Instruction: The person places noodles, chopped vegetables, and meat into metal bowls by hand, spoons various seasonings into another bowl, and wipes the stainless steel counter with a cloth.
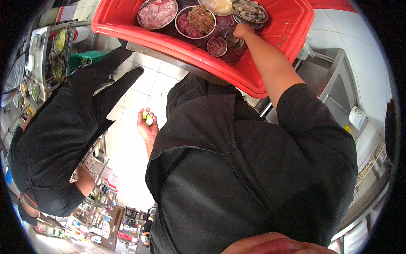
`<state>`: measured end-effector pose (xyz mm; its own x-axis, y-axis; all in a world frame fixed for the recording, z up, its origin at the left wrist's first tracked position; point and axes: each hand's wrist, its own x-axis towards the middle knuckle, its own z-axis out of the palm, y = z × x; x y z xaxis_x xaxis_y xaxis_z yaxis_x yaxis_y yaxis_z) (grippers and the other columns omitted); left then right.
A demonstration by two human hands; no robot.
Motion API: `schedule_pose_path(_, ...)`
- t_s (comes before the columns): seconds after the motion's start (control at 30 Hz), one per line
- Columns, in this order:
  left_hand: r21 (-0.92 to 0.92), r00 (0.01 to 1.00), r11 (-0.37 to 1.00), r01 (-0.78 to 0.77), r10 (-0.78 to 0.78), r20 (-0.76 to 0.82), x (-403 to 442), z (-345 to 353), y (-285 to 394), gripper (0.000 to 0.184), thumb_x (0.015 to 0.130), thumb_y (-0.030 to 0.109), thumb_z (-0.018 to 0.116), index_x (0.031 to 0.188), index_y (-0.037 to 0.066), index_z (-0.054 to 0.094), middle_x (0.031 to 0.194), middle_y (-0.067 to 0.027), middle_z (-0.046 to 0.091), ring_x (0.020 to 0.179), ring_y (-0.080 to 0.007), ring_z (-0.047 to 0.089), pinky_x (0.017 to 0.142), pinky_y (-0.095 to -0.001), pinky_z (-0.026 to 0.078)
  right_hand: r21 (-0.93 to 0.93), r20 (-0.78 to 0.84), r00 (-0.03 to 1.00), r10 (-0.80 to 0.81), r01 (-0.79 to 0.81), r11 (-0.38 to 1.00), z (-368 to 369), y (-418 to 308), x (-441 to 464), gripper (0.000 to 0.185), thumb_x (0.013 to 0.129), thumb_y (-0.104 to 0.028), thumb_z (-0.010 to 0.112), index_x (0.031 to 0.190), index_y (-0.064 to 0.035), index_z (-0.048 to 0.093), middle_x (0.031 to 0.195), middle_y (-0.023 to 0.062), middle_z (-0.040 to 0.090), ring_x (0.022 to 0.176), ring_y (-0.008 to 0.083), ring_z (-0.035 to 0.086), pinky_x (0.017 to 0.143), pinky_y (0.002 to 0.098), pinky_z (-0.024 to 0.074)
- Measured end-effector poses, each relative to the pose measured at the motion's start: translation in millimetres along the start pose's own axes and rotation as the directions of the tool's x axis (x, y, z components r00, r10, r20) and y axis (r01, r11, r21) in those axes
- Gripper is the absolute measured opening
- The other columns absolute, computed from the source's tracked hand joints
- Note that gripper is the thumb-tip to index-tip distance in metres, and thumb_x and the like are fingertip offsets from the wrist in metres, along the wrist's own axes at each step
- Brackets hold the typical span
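Observation:
My left hand is low at my left side, palm up, with its fingers curled round several yellow-green cut pieces that look like lime. My right arm reaches into a large red plastic tub. Over the rim of a small metal bowl there, my right hand has its fingers closed; the fingertips are partly hidden. Left of that bowl sits another small bowl of red minced meat. Behind are larger metal bowls of pale pink meat, brown and red meat, and grey shrimp-like seafood.
A co-worker in black bends over a counter with bowls of greens on the left. A metal stand is beside the tub on the right, with a white container near it. Pale tiles cover the floor.

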<state>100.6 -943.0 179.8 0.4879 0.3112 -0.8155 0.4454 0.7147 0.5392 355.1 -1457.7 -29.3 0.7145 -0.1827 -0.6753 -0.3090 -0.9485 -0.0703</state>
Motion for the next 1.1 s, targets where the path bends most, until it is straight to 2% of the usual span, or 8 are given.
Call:
schedule_pose_path(0.03, 0.007, 1.000, 1.000, -0.005, 0.005, -0.015, 0, 0, 0, 0.018, 0.098, 0.026, 0.049, 0.102, 0.011, 0.056, 0.093, -0.0088, 0.063, 0.069, -0.0172, 0.055, 0.059, -0.0274, 0.048, 0.047, -0.140, 0.990, 0.013, -0.006, 0.999, 2, -7, -6, 0.033, 0.066, -0.019, 0.074, 0.095, -0.0024, 0.072, 0.094, 0.0148, 0.071, 0.078, 0.0271, 0.068, 0.071, 0.0409, 0.0547)
schedule_pose_path(0.13, 0.016, 0.999, 1.000, 0.003, -0.002, -0.034, 4, -7, -1, 0.018, 0.099, 0.026, 0.048, 0.104, 0.010, 0.056, 0.094, -0.0091, 0.063, 0.070, -0.0179, 0.055, 0.060, -0.0282, 0.048, 0.336, 0.393, 0.913, 0.111, -0.255, 0.907, -13, -38, -48, 0.042, 0.062, -0.021, 0.074, 0.099, 0.0005, 0.071, 0.099, 0.0184, 0.070, 0.086, 0.0265, 0.069, 0.076, 0.0389, 0.0542)
schedule_pose_path(0.27, 0.011, 1.000, 1.000, -0.015, 0.015, -0.015, -6, -2, 0, 0.020, 0.099, 0.026, 0.047, 0.106, 0.010, 0.055, 0.095, -0.0091, 0.063, 0.071, -0.0186, 0.055, 0.061, -0.0304, 0.047, 0.180, 0.228, 0.966, -0.120, 0.079, 0.980, 55, -19, -8, 0.039, 0.060, -0.021, 0.074, 0.091, 0.0036, 0.072, 0.095, 0.0217, 0.070, 0.084, 0.0318, 0.068, 0.073, 0.0395, 0.0542)
schedule_pose_path(0.4, 0.009, 1.000, 1.000, -0.017, 0.017, -0.021, -1, -2, -1, 0.019, 0.099, 0.026, 0.047, 0.105, 0.010, 0.055, 0.095, -0.0089, 0.063, 0.070, -0.0177, 0.055, 0.060, -0.0291, 0.047, 0.233, 0.204, 0.979, -0.002, -0.047, 0.971, 34, -27, -21, 0.051, 0.064, -0.023, 0.072, 0.107, 0.0030, 0.067, 0.114, 0.0244, 0.063, 0.104, 0.0343, 0.063, 0.087, 0.0393, 0.0508)
schedule_pose_path(0.47, 0.002, 1.000, 1.000, -0.006, 0.006, -0.013, -1, -4, -1, 0.019, 0.099, 0.026, 0.047, 0.105, 0.010, 0.055, 0.094, -0.0087, 0.062, 0.070, -0.0172, 0.055, 0.060, -0.0284, 0.047, 0.306, -0.014, 0.997, 0.069, -0.062, 0.950, 56, -24, -11, 0.057, 0.068, -0.024, 0.068, 0.117, 0.0028, 0.062, 0.125, 0.0254, 0.058, 0.116, 0.0354, 0.058, 0.096, 0.0397, 0.0472)
schedule_pose_path(0.57, 0.015, 1.000, 1.000, -0.008, 0.008, 0.006, -2, -4, -1, 0.018, 0.099, 0.026, 0.047, 0.104, 0.011, 0.055, 0.094, -0.0084, 0.062, 0.069, -0.0167, 0.055, 0.060, -0.0273, 0.047, 0.365, 0.044, 0.997, 0.065, -0.077, 0.928, 46, -29, -28, 0.062, 0.074, -0.024, 0.062, 0.129, 0.0029, 0.053, 0.134, 0.0260, 0.051, 0.125, 0.0358, 0.050, 0.103, 0.0400, 0.0420)
schedule_pose_path(0.73, 0.025, 1.000, 1.000, -0.001, 0.002, -0.009, -1, -3, -1, 0.018, 0.099, 0.026, 0.047, 0.104, 0.010, 0.055, 0.093, -0.0080, 0.062, 0.070, -0.0170, 0.055, 0.060, -0.0273, 0.046, 0.303, 0.185, 0.977, 0.105, -0.158, 0.940, 49, -24, -11, 0.057, 0.075, -0.026, 0.061, 0.122, 0.0054, 0.058, 0.129, 0.0264, 0.054, 0.119, 0.0356, 0.056, 0.100, 0.0395, 0.0443)
schedule_pose_path(1.1, 0.077, 1.000, 0.997, 0.003, -0.004, 0.007, -2, 10, 2, 0.019, 0.099, 0.026, 0.046, 0.105, 0.010, 0.055, 0.093, -0.0077, 0.061, 0.070, -0.0169, 0.055, 0.061, -0.0274, 0.046, 0.486, -0.077, 0.961, 0.267, -0.197, 0.851, 89, -20, 0, 0.053, 0.071, -0.023, 0.059, 0.117, 0.0025, 0.062, 0.122, 0.0269, 0.059, 0.116, 0.0380, 0.057, 0.100, 0.0407, 0.0440)
